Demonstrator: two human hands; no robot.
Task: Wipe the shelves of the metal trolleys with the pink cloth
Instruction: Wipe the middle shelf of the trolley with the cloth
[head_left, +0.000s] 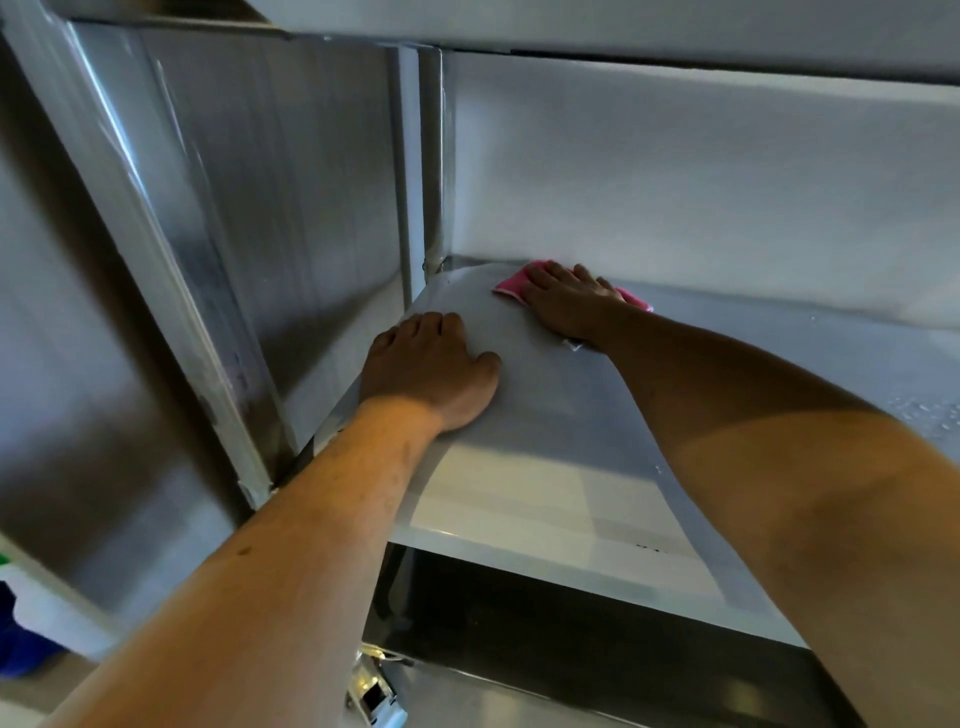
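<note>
Head view, looking into a metal trolley between two levels.

Right hand (566, 306): flat on the pink cloth (511, 285), at the far edge of the shelf (519, 483) near its far left corner, just beside the back wall. Fingers straight and spread, pressing down; not curled round the cloth. Cloth shows on both sides of the hand, the rest hidden under the palm. Flat palm probably chosen to keep the cloth spread and in full contact with the metal, so the reach into the corner cleans more per pass.

Left hand (431, 366): on the bare shelf by the left edge, nearer the front than the right hand, close to the upright post (431, 156). Fingers lightly bent, tips and palm resting on the metal, holding nothing. Judged to be a brace: both arms reach deep under the upper shelf (623, 31), and the weight on this hand steadies the body and likely the trolley too.

Shelf surface: dull grey sheen; small droplets visible near the right edge (924, 410), so that part looks wet or not yet wiped dry. Cannot tell how much of the shelf is already done.

Below the front edge a lower shelf (571, 691) is partly in view. A blue and white object at the far left of the frame is too blurred to name.

Step in hand, as judged: wiping the far left corner of this shelf.
</note>
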